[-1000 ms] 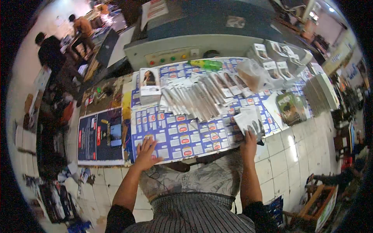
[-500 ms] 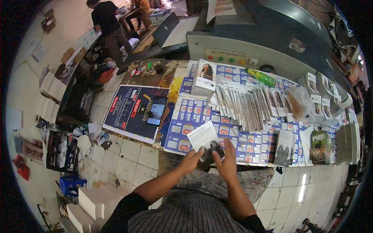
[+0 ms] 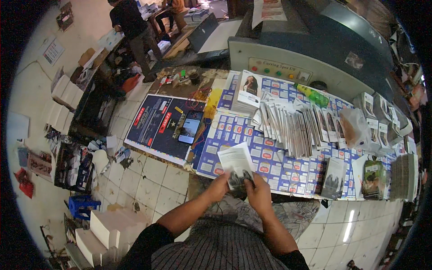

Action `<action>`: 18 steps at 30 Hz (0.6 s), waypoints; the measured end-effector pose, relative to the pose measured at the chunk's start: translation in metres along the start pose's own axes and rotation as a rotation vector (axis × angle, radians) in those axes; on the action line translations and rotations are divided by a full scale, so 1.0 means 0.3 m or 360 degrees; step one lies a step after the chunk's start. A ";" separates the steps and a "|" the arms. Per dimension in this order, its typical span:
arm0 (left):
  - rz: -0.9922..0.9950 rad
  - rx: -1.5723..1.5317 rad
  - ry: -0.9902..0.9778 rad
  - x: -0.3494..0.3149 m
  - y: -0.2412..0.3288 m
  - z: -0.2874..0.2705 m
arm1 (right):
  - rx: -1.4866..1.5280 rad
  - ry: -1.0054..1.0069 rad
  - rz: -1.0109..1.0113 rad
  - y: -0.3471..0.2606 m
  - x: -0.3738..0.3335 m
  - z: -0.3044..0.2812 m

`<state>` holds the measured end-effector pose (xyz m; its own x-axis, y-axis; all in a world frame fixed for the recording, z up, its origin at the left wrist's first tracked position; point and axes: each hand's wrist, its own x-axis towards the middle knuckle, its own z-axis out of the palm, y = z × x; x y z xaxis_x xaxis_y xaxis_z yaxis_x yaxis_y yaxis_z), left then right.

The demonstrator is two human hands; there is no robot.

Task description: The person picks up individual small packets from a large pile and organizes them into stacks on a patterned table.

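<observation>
Above my lap, at the table's near edge, I hold a white booklet (image 3: pixel 236 157) with a dark picture along its lower part. My left hand (image 3: pixel 218 187) grips its lower left edge, and my right hand (image 3: pixel 258 192) has its thumb and fingers closed on the lower right. Whether it is one booklet or a thin bundle I cannot tell. Beyond my hands a long fanned row of booklets (image 3: pixel 294 130) lies across the table. Left of that row rises a neat stack of booklets (image 3: pixel 247 100). A bundle with a dark cover (image 3: pixel 334 179) lies to the right.
Printed blue sheets (image 3: pixel 220 135) cover the table. To the left are a phone (image 3: pixel 190 128) and rubber bands (image 3: pixel 200 93). A green bottle (image 3: pixel 313 95), a plastic bag (image 3: pixel 354 126) and bundled stacks (image 3: pixel 383 114) stand at the right. Behind is a large machine (image 3: pixel 274 63); a person (image 3: pixel 128 27) stands far left.
My right hand, spread beside the booklet before, has closed on its lower right edge. The booklet is now held more upright. The whole view has shifted slightly.
</observation>
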<state>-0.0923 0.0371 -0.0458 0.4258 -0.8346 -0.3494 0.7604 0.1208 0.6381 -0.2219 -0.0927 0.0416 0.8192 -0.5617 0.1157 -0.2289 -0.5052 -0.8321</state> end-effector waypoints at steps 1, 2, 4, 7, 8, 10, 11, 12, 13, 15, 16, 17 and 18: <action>0.0000 -0.0002 0.0007 -0.008 0.019 0.006 | 0.0003 -0.0006 0.0001 0.015 0.007 0.001; 0.0022 -0.0106 -0.0248 -0.017 0.047 0.007 | 0.0501 -0.0042 0.0165 0.029 0.018 -0.002; 0.0023 -0.0133 -0.0292 -0.028 0.082 0.044 | 0.1077 -0.0164 0.0435 0.047 0.042 -0.026; 0.0100 0.0809 0.0169 0.053 0.047 -0.034 | 0.0877 -0.0032 0.0456 0.198 0.064 0.005; 0.0277 0.0846 0.0233 0.043 0.113 0.040 | 0.0923 0.0073 0.0563 0.143 0.080 -0.027; 0.0412 0.1246 0.0356 0.096 0.124 0.029 | 0.0549 0.0173 0.0462 0.286 0.084 -0.030; 0.0539 0.1646 0.0502 0.109 0.141 0.035 | 0.0184 0.0251 0.0366 0.293 0.095 -0.036; 0.0294 0.1973 0.0545 0.119 0.153 0.042 | -0.0109 0.0221 0.0353 0.301 0.093 -0.049; 0.0291 0.1972 0.0540 0.122 0.148 0.067 | -0.0111 0.0223 0.0358 0.309 0.096 -0.049; 0.0485 0.2844 0.0668 0.138 0.117 0.119 | -0.0272 0.0174 0.0511 0.334 0.095 -0.050; 0.0568 0.2946 0.0513 0.182 0.052 0.032 | -0.0274 0.0163 0.0501 0.319 0.104 -0.052; 0.0562 0.2943 0.0501 0.209 0.033 0.008 | -0.0269 0.0172 0.0441 0.312 0.107 -0.061; 0.0854 0.3254 0.0200 0.220 0.019 -0.009 | -0.0260 0.0172 0.0380 0.303 0.106 -0.064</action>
<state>-0.0586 -0.0159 -0.0671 0.4552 -0.8847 0.1005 -0.8620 -0.4096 0.2986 -0.2265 -0.1690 -0.0199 0.6732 -0.7394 -0.0083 -0.4970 -0.4441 -0.7455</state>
